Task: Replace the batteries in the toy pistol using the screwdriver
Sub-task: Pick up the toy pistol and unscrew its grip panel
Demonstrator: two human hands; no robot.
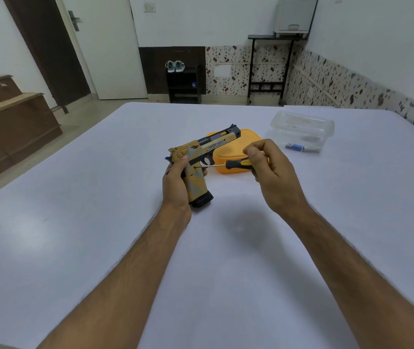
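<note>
A tan and black toy pistol [202, 157] is held above the white table, barrel pointing away to the right. My left hand [175, 183] grips its handle from behind. My right hand [267, 170] pinches the black and yellow handle of a screwdriver [228, 165]. The metal tip of the screwdriver touches a spot on the upper part of the pistol's grip. A blue battery [294, 146] lies on the table to the right, beside a clear box.
A yellow lid or container [246, 139] lies just behind the pistol. A clear plastic box [301, 127] stands at the back right. The white table [100, 235] fills the view. A wooden cabinet [12, 127] is off its left edge.
</note>
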